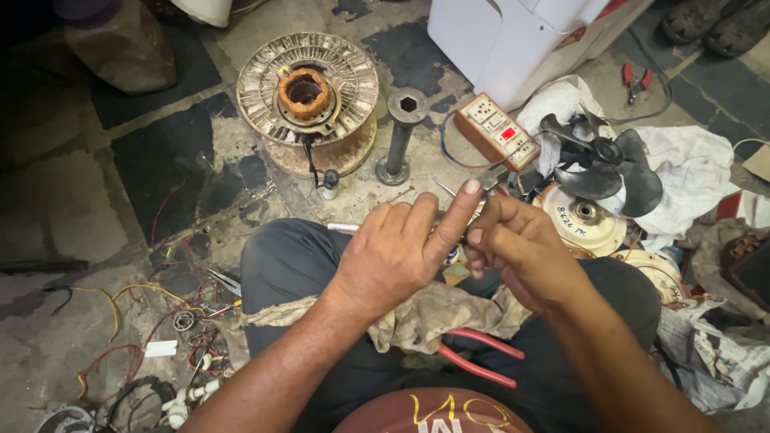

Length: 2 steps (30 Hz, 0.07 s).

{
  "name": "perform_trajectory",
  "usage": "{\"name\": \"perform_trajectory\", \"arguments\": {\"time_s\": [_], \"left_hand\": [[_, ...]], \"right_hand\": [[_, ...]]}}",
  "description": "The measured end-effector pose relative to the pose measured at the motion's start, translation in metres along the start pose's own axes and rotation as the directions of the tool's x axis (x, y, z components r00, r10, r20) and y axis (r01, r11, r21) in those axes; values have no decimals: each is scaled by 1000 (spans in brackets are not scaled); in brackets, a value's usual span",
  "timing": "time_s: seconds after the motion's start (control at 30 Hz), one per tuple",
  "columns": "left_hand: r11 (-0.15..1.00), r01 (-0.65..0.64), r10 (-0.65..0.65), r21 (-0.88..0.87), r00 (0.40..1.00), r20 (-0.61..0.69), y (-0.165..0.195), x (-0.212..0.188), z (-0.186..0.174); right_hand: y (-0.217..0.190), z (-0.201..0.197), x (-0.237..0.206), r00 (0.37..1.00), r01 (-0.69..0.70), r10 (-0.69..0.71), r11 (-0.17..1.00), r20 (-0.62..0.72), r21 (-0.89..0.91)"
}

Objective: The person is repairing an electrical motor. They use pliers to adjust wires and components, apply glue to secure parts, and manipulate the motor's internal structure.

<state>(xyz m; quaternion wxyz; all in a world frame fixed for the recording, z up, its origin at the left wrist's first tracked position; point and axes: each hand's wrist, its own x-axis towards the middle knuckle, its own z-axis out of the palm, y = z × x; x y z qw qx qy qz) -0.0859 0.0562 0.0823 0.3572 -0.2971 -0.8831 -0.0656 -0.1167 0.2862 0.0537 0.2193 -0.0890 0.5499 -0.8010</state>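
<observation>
Hands meet above the lap: left hand (397,252) closed round a thin metal tool (343,228), forefinger extended as steadying guide; right hand (517,248) pinches something too small to identify.

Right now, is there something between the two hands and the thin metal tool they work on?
Nothing visible. The left hand already grips the thin metal tool, and the right hand pinches close to its other end. What the right fingers pinch is too small to tell.

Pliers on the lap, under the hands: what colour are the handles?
Red. The pliers lie on a dirty cloth across the lap, seen clearly in the head view.
</observation>
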Motion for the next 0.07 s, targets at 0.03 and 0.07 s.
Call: {"name": "perform_trajectory", "arguments": {"time_s": [0.03, 0.07], "left_hand": [[1000, 18, -17, -26, 1000, 14, -1, 0, 1], [998, 35, -34, -52, 999, 28, -2, 0, 2]], "right_hand": [[2, -1, 1, 1000, -16, 16, 1000, -16, 15], [4, -2, 1, 999, -31, 32, 999, -33, 31]]}}
